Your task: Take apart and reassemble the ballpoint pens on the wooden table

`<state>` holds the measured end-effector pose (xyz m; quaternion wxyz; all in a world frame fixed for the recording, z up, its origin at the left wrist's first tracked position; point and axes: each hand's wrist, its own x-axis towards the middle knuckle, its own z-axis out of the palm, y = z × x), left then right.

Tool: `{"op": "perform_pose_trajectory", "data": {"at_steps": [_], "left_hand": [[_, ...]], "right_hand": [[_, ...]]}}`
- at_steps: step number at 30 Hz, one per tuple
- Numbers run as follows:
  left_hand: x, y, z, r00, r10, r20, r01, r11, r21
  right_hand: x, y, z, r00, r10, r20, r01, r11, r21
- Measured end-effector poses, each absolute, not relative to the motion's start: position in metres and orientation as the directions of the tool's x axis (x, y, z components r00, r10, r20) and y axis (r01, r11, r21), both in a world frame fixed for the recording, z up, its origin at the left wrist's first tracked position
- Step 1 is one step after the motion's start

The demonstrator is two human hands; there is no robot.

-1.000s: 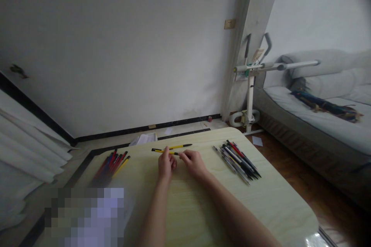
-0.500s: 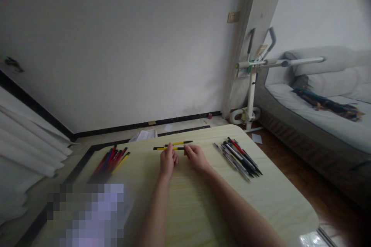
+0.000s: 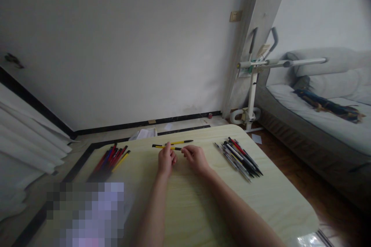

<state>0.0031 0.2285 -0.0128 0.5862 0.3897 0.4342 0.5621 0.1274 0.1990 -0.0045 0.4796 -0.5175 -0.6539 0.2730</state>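
A yellow pen with black ends (image 3: 175, 148) is gripped in the closed fingers of my left hand (image 3: 166, 161), above the pale table. The closed fingertips of my right hand (image 3: 197, 158) are at the pen's black right end. Just beyond lies a second yellow and black pen (image 3: 180, 142), partly hidden by my left fingers. To the right of my right hand rests a pile of black, white, red and clear pens (image 3: 239, 158). Off to the left lies a group of red, blue and yellow pens (image 3: 114, 157).
The pale wooden table (image 3: 278, 197) has a rounded right corner. Past it stand a white exercise machine (image 3: 251, 92) and a grey sofa (image 3: 321, 81). A white wall (image 3: 145, 46) rises behind, with a white curtain (image 3: 26, 135) at left. Pixelation covers the lower left.
The held pen has shifted slightly left and now tilts down to the right. Both hands have moved a little left with it. The pen piles are unchanged.
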Motion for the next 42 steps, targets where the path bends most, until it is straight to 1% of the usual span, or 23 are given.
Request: {"op": "perform_pose_trajectory", "data": {"at_steps": [2, 4, 6, 8, 11, 13, 17, 20, 26, 29, 33, 37, 42], "left_hand": [[0.003, 0.229, -0.013, -0.014, 0.995, -0.095, -0.336, 0.085, 0.938], [0.004, 0.228, -0.012, -0.035, 0.993, -0.112, -0.349, 0.093, 0.932], [0.005, 0.227, -0.01, -0.066, 0.99, -0.121, -0.367, 0.089, 0.926], [0.006, 0.226, -0.009, -0.074, 0.99, -0.123, -0.379, 0.087, 0.921], [0.006, 0.225, -0.009, -0.029, 0.994, -0.107, -0.362, 0.089, 0.928], [0.005, 0.225, -0.01, 0.005, 0.996, -0.084, -0.328, 0.081, 0.941], [0.004, 0.225, -0.013, 0.033, 0.998, -0.048, -0.239, 0.054, 0.97], [0.003, 0.225, -0.015, 0.062, 0.997, -0.046, -0.201, 0.057, 0.978], [0.004, 0.224, -0.012, 0.136, 0.989, -0.052, -0.245, 0.084, 0.966], [0.004, 0.224, -0.01, 0.129, 0.991, -0.036, -0.262, 0.069, 0.962], [0.003, 0.224, -0.012, 0.11, 0.994, -0.021, -0.229, 0.046, 0.972], [0.003, 0.226, -0.015, 0.095, 0.995, -0.002, -0.226, 0.023, 0.974], [0.004, 0.226, -0.013, 0.039, 0.999, -0.019, -0.249, 0.028, 0.968]], "right_hand": [[0.128, 0.198, -0.002, -0.027, 0.914, 0.405, 0.463, 0.371, -0.805], [0.127, 0.197, 0.0, -0.034, 0.909, 0.416, 0.473, 0.381, -0.794], [0.126, 0.197, -0.001, -0.018, 0.927, 0.375, 0.449, 0.343, -0.825], [0.125, 0.198, -0.002, 0.0, 0.952, 0.305, 0.397, 0.28, -0.874], [0.125, 0.2, -0.005, 0.007, 0.979, 0.203, 0.305, 0.191, -0.933], [0.125, 0.202, -0.006, 0.011, 0.987, 0.162, 0.246, 0.154, -0.957], [0.127, 0.204, -0.007, 0.038, 0.987, 0.159, 0.153, 0.151, -0.977], [0.128, 0.206, -0.009, 0.058, 0.986, 0.159, 0.118, 0.151, -0.981], [0.13, 0.208, -0.01, 0.031, 0.995, 0.092, 0.03, 0.091, -0.995], [0.13, 0.207, -0.009, 0.019, 0.994, 0.108, 0.051, 0.107, -0.993], [0.131, 0.207, -0.01, -0.003, 0.989, 0.146, 0.106, 0.146, -0.984], [0.129, 0.206, -0.011, 0.026, 0.982, 0.186, 0.169, 0.179, -0.969], [0.127, 0.202, -0.005, 0.006, 0.971, 0.237, 0.256, 0.228, -0.94]]}}
